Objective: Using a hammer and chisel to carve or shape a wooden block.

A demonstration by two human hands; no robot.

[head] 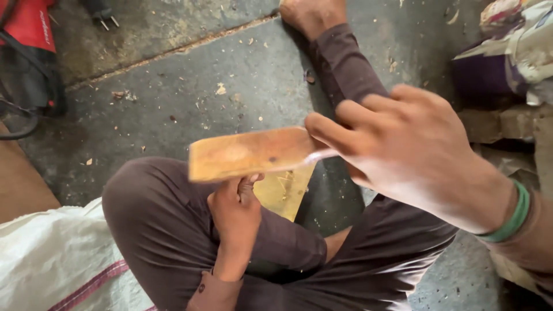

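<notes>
Seen from above, a person sits on a concrete floor (230,75) with legs in dark brown trousers (167,230), one knee bent up close and the other leg stretched away.

Nearest, at lower left, lies a white woven sack (52,259) with a red stripe, touching the bent knee. Just beyond it the left hand (235,210) rises from between the legs, fingers closed around the lower edge of a flat wooden piece (247,152). The wood is orange-brown, roughly rectangular, held level above the lap and slightly blurred.

The right hand (403,150), wearing a green band (512,216) at the wrist, comes in from the right. Its fingers are curled over the right end of the same wooden piece, gripping it. A second, yellowish wooden piece (285,193) shows just below the first, between the legs.

Farther out, wood chips are scattered over the floor. The bare foot (314,14) of the stretched leg reaches the top edge. At far left sits a red and black power tool (29,40) with a black cord, and at far right a heap of crumpled cloth and paper (512,46).
</notes>
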